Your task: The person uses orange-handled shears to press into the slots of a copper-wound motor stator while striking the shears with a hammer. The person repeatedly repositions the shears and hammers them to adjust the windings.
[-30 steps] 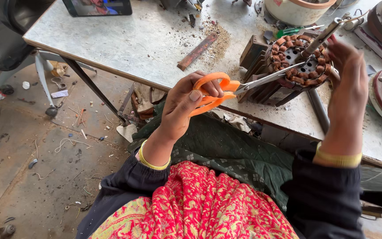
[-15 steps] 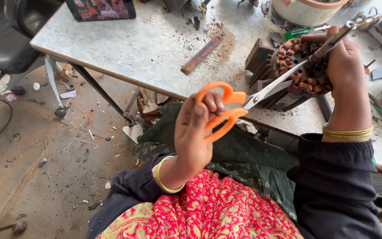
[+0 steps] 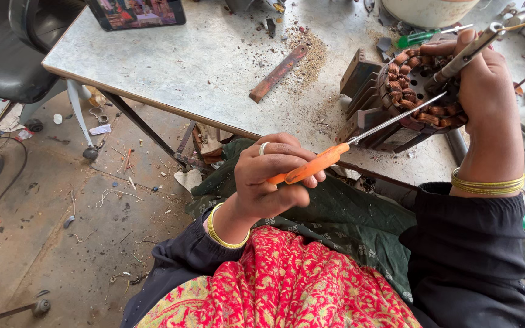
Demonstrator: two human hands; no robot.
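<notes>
Two hands show: the left hand (image 3: 274, 176) and the right hand (image 3: 487, 79). There is one pair of orange-handled scissors (image 3: 335, 155), one wound motor stator (image 3: 408, 97) at 2 o'clock on the tabletop (image 3: 183, 67), one green-handled screwdriver (image 3: 423, 37), one rusty flat bar (image 3: 277, 73), one tablet (image 3: 138, 12) at 11 o'clock, and one black chair (image 3: 7, 54).

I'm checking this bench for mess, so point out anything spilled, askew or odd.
Brown gritty debris is spilled across the grey table beside a rusty flat bar lying askew. Wire scraps litter the floor. The left hand holds orange-handled scissors against the wound stator, which the right hand steadies.
</notes>
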